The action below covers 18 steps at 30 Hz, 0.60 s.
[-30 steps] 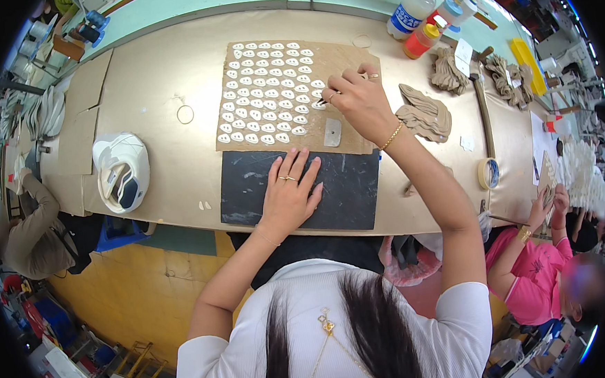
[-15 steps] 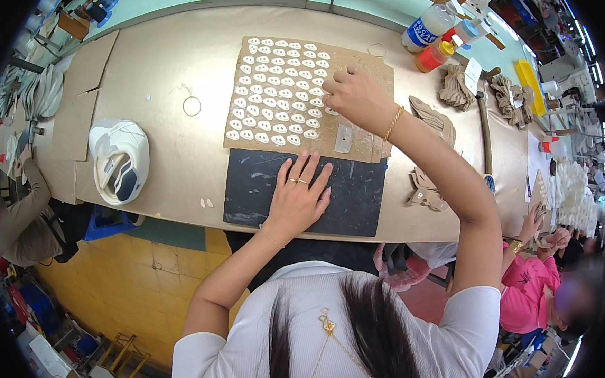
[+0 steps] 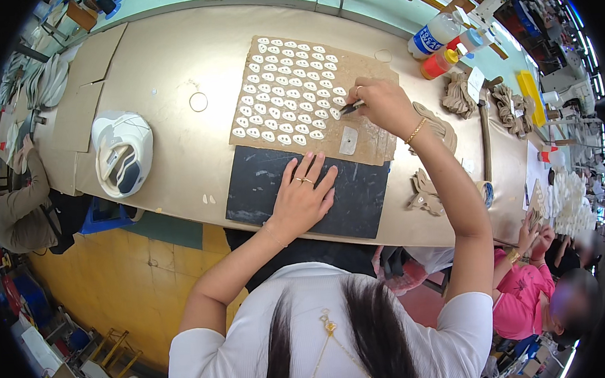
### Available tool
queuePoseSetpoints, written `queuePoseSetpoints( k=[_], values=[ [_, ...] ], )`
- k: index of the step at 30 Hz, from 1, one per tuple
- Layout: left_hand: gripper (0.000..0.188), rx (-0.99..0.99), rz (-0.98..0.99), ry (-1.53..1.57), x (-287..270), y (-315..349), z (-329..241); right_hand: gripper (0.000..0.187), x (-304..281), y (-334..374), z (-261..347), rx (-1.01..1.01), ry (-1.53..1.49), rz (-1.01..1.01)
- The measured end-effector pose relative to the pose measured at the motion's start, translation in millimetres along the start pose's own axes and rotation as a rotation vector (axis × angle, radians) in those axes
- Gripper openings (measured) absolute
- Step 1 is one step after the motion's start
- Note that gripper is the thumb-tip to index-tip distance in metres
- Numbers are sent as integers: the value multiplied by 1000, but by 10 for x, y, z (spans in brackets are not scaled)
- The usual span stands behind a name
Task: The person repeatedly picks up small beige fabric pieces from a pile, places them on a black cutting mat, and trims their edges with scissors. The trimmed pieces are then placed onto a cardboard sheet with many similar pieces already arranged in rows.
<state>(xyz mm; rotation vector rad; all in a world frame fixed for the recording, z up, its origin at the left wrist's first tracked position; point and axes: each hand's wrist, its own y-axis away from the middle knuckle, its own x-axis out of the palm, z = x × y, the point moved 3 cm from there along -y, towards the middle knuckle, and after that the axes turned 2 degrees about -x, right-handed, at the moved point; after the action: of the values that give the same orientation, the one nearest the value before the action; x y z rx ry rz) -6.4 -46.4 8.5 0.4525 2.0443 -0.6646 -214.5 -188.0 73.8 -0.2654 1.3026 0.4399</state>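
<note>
A brown cardboard sheet [image 3: 368, 70] bears rows of small white rounded pieces [image 3: 283, 91] with dark marks in their middles. My right hand [image 3: 385, 105] is closed round a slim dark tool [image 3: 351, 108], whose exact kind I cannot make out. Its tip points left, at the right edge of the rows. Fingers spread, my left hand [image 3: 304, 194] lies flat on a black board [image 3: 359, 203] just below the cardboard. A pale rectangular plate [image 3: 348, 141] with a small dark spot rests on the cardboard's lower right.
To the left on the table [image 3: 176, 155] sits a white shoe [image 3: 123, 153]. Bottles [image 3: 434, 35] stand at the back right, near bundles of tan pieces [image 3: 460, 94] and a hammer [image 3: 485, 136]. Co-workers sit at both sides, one in a pink top [image 3: 524, 297].
My right hand has shifted slightly right and down, and the dark tool in it now shows over the rows' edge. My left hand stays flat on the black board.
</note>
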Motion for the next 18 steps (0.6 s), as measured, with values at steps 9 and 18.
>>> queuePoseSetpoints(
  k=[9,18],
  values=[
    [44,-2,-13,-9,-3,-3,-5,7,92,-149,179,-243,322,-76],
    [43,0,-18,-42,-13,-14,-29,5,106,-377,204,-281,362,140]
  ],
)
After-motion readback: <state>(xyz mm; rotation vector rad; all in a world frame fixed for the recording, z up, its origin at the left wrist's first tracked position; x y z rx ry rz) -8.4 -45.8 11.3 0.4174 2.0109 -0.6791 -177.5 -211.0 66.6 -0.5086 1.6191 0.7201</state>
